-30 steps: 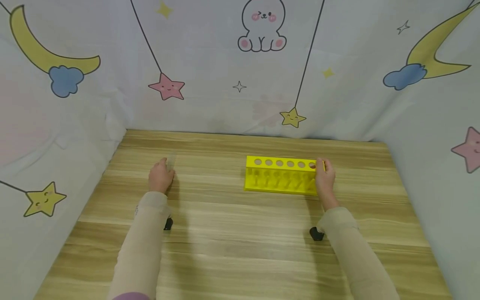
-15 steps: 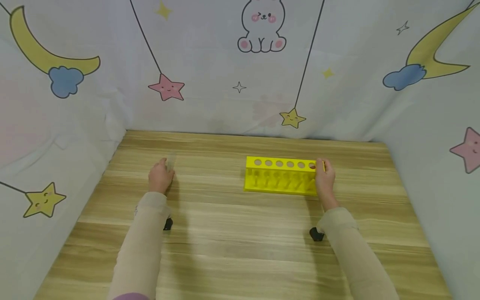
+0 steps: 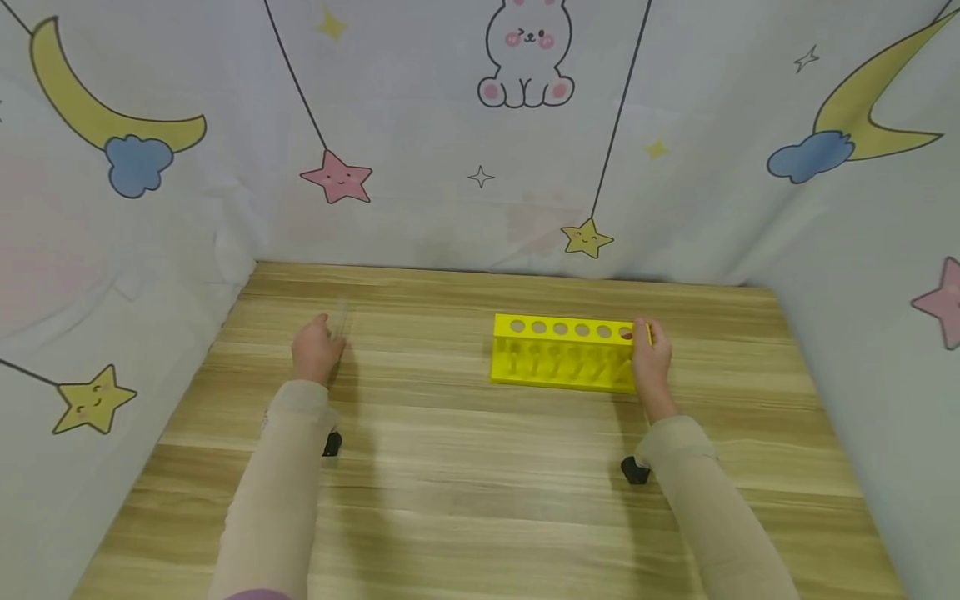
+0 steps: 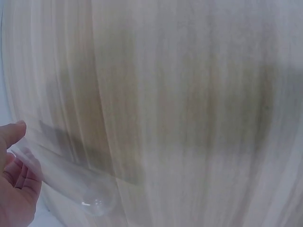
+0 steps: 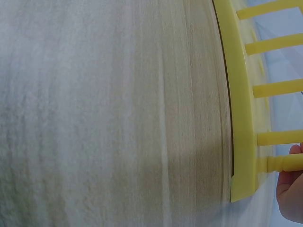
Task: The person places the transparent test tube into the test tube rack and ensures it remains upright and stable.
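Yellow plastic six-hole test-tube rack [image 3: 564, 353] sits right of centre on the wooden table [image 3: 465, 467]; our right hand [image 3: 651, 360] grips its right end. Our left hand [image 3: 316, 353] pinches a clear glass test tube [image 4: 71, 177], well apart on the left.

Your left hand [image 3: 318, 353] sits on the left half of the surface [image 3: 480, 500], curled round a test tube [image 4: 71, 182] that sticks up and away from you. Well apart to its right, the rack [image 3: 562, 354] stands right of centre, toward the far edge, its long side facing you. Your right hand [image 3: 651, 360] grips the rack's right end. A printed curtain [image 3: 480, 167] rises behind the surface and along both sides.
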The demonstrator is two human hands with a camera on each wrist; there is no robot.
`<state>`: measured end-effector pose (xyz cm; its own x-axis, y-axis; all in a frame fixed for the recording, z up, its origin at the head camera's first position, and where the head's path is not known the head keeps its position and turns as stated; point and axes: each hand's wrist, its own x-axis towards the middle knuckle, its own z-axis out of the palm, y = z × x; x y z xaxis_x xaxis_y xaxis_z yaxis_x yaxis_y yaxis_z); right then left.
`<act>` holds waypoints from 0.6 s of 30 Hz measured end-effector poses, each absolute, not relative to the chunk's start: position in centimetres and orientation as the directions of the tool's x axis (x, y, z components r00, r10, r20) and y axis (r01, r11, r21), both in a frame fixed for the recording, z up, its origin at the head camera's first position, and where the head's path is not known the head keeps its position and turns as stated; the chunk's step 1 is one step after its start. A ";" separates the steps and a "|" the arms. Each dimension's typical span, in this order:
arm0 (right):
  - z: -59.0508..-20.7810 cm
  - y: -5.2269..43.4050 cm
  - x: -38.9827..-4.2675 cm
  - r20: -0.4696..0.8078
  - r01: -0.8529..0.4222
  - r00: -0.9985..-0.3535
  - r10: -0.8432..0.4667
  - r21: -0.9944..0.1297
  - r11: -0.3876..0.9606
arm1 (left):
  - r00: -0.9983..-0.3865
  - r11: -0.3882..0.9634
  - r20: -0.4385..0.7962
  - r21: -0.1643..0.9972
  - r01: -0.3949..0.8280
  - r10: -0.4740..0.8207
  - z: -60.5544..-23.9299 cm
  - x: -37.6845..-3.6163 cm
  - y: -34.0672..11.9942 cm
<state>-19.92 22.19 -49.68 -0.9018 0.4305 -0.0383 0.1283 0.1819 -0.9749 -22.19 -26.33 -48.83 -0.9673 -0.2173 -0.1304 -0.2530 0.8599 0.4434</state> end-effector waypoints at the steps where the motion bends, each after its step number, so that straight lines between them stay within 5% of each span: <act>1: -49.7 22.2 -19.9 -0.039 0.131 -0.902 0.430 -0.974 0.185 | -0.967 0.858 -0.136 0.446 -0.256 -0.217 -48.8 -22.2 -26.3; 7: -49.7 22.3 -19.9 -0.046 0.131 -0.905 0.422 -0.976 0.176 | -0.962 0.839 -0.162 0.472 -0.270 -0.218 -48.0 -22.1 -26.1; 18: -49.8 22.3 -19.9 -0.035 0.125 -0.903 0.429 -0.975 0.184 | -0.983 0.859 -0.012 0.486 -0.164 -0.181 -46.6 -22.8 -26.1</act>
<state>-19.92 22.27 -49.76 -0.9026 0.4290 -0.0350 0.1253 0.1841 -0.9749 -22.83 -26.07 -46.59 -0.9835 -0.1806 -0.0120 -0.1636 0.8586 0.4859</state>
